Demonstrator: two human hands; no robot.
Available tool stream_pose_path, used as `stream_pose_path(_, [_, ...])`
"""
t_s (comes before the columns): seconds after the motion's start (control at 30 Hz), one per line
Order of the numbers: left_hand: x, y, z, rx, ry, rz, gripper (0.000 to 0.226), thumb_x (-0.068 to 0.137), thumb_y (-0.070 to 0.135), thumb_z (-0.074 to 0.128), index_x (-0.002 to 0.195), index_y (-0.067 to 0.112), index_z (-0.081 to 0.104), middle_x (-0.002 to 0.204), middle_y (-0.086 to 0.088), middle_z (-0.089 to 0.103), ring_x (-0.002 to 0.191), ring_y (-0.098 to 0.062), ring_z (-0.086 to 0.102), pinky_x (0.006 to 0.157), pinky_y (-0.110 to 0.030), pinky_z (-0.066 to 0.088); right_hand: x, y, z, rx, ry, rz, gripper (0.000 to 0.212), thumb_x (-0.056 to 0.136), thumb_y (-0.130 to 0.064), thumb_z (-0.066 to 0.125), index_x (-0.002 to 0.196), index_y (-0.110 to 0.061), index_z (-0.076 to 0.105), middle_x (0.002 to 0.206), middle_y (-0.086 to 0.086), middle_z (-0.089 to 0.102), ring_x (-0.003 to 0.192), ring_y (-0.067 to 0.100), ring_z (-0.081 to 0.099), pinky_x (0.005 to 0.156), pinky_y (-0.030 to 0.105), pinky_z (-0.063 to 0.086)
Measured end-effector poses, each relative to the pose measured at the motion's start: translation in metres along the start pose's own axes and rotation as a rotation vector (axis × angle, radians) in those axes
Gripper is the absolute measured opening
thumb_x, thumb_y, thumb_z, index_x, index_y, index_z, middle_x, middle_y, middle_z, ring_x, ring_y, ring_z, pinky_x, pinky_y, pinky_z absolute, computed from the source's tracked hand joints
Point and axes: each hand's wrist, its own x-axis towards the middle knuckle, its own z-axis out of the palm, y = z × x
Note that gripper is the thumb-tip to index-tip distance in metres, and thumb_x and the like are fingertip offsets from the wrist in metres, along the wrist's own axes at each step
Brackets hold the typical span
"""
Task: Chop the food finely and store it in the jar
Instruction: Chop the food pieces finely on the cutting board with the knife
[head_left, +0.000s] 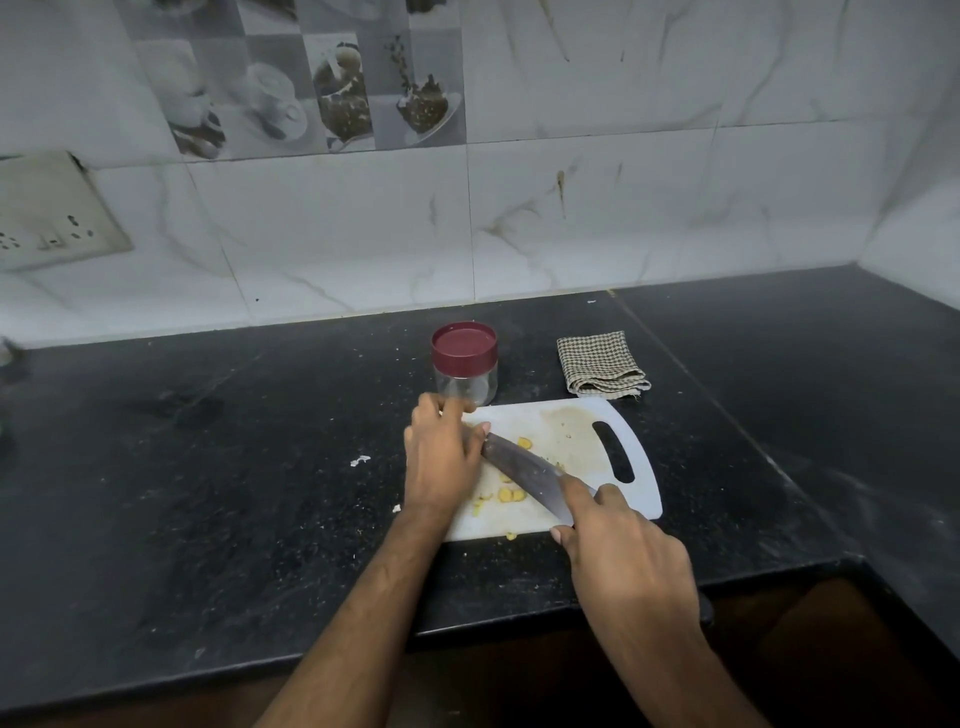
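Observation:
A white cutting board (631, 415) lies on the black counter, with small yellow food pieces (511, 493) scattered on it. My right hand (623, 561) grips the handle of a knife (524, 475), forefinger laid along the blade's back; the blade slants across the board. My left hand (441, 457) rests on the board's left end, fingers bent, thumb touching the blade near its tip. Whether it holds any food is hidden. A clear jar (465, 371) with a dark red lid stands closed just behind the board.
A folded checked cloth (602, 366) lies behind the board to the right. White scraps (360, 460) dot the black counter (234, 493). A tiled wall with a socket plate (52, 213) rises behind. The counter's front edge runs below my forearms.

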Motion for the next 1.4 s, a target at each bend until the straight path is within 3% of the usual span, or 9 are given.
stream_pose_path(0.23, [0.017,-0.008,-0.005,0.164,-0.034,-0.062,0.009,0.1,0.023,0.059,0.102,0.02,0.067,0.095,0.006,0.051,0.094,-0.019,0.056,0.085,-0.037,0.045,-0.006,0.008,-0.006,0.018,-0.011,0.036,0.041,0.105,-0.044,0.042,0.144,-0.039,0.029,0.108,-0.009,0.049,0.095,0.013,0.061,0.068,0.03,0.047])
stream_pose_path(0.47, [0.011,-0.008,-0.015,0.179,-0.077,0.018,0.043,0.091,0.0,0.055,0.118,0.03,0.071,0.11,0.006,0.07,0.101,-0.018,0.056,0.09,-0.038,0.043,-0.003,0.009,-0.01,0.021,-0.014,0.066,0.042,0.104,-0.045,0.044,0.144,-0.039,0.03,0.112,-0.011,0.052,0.097,0.015,0.061,0.073,0.033,0.05])
stream_pose_path(0.6, [0.004,-0.013,-0.024,0.107,-0.05,0.038,0.041,0.091,0.003,0.056,0.112,0.033,0.075,0.116,0.015,0.071,0.105,-0.012,0.051,0.089,-0.035,0.038,-0.004,0.013,-0.012,0.037,0.015,0.09,0.041,0.103,-0.045,0.046,0.142,-0.039,0.034,0.11,-0.012,0.054,0.095,0.015,0.062,0.07,0.032,0.046])
stream_pose_path(0.77, [-0.013,-0.02,-0.034,-0.027,-0.036,0.003,0.025,0.096,0.015,0.059,0.115,0.023,0.073,0.111,0.01,0.068,0.098,-0.011,0.058,0.09,-0.043,0.051,-0.005,0.013,-0.016,0.088,0.002,0.1,0.045,0.102,-0.047,0.05,0.144,-0.041,0.035,0.112,-0.012,0.058,0.099,0.016,0.064,0.076,0.035,0.049])
stream_pose_path(0.87, [-0.031,-0.02,-0.035,-0.132,-0.1,-0.015,0.018,0.093,0.029,0.071,0.108,0.022,0.077,0.098,0.013,0.063,0.081,-0.005,0.059,0.083,-0.038,0.054,-0.008,0.013,-0.018,0.113,-0.011,0.094,0.047,0.101,-0.047,0.052,0.144,-0.041,0.036,0.118,-0.011,0.06,0.102,0.017,0.064,0.08,0.036,0.051])
stream_pose_path(0.97, [-0.046,-0.02,-0.029,-0.118,-0.201,-0.024,0.031,0.085,0.042,0.08,0.109,0.022,0.079,0.092,0.014,0.059,0.09,-0.007,0.058,0.087,-0.032,0.051,-0.01,0.011,-0.019,0.129,-0.015,0.077,0.046,0.1,-0.047,0.054,0.143,-0.041,0.038,0.119,-0.011,0.062,0.103,0.018,0.064,0.082,0.038,0.052])
stream_pose_path(1.1, [-0.05,-0.017,-0.029,-0.155,-0.207,-0.069,0.024,0.081,0.038,0.084,0.102,0.026,0.082,0.086,0.015,0.059,0.085,-0.001,0.059,0.087,-0.033,0.054,-0.015,0.007,-0.018,0.142,-0.04,0.048,0.043,0.099,-0.048,0.054,0.139,-0.043,0.038,0.115,-0.012,0.062,0.1,0.018,0.064,0.081,0.037,0.052])
stream_pose_path(1.23, [-0.05,-0.011,-0.031,-0.048,-0.218,-0.001,0.005,0.089,0.031,0.076,0.091,0.028,0.08,0.087,0.014,0.063,0.085,-0.008,0.06,0.085,-0.039,0.052,-0.017,0.008,-0.018,0.157,-0.039,0.04,0.043,0.099,-0.049,0.053,0.139,-0.043,0.038,0.114,-0.012,0.062,0.1,0.017,0.064,0.081,0.037,0.053])
stream_pose_path(1.4, [-0.048,-0.016,-0.03,0.0,-0.246,0.052,0.014,0.095,0.014,0.063,0.093,0.02,0.074,0.093,0.007,0.065,0.091,-0.015,0.059,0.087,-0.043,0.051,-0.019,0.011,-0.02,0.152,-0.03,0.043,0.044,0.099,-0.048,0.054,0.139,-0.042,0.039,0.112,-0.011,0.062,0.098,0.017,0.064,0.079,0.036,0.053])
